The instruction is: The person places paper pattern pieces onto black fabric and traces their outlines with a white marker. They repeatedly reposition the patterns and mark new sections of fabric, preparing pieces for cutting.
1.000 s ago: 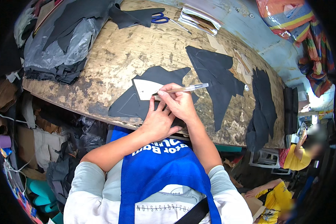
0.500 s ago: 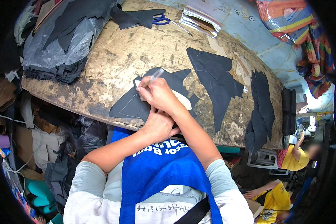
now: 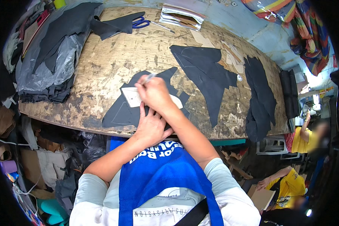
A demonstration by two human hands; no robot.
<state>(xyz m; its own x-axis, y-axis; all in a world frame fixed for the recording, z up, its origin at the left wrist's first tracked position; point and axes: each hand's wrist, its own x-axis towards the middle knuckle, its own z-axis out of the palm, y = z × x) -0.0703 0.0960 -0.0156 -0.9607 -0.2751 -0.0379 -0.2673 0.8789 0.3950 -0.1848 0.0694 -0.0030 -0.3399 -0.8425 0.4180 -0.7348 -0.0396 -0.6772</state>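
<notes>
A cream card template (image 3: 131,98) lies on a piece of black sheet material (image 3: 118,113) near the table's front edge. My right hand (image 3: 154,94) grips a pen (image 3: 149,78), a clear slim barrel blurred by motion, above the template's upper edge; its tip is hidden. Below it, my left hand (image 3: 151,130) rests with fingers spread, its fingertips at the template's lower edge, pressing on the black material. The right forearm passes over the template's middle and hides part of it. A thin pale outline shows on the black piece left of my hands.
More black cut pieces (image 3: 203,71) and a dark pile (image 3: 259,98) lie to the right on the wooden table (image 3: 113,49). Blue-handled scissors (image 3: 141,23) and stacked card (image 3: 180,17) sit at the back. A plastic-covered stack (image 3: 49,75) is at left. Two people in yellow (image 3: 288,188) are at right.
The view has shifted, moving the table contents slightly left. My right hand now sits at the template's upper edge, so more of the card's left end shows. The left hand stays pressed down.
</notes>
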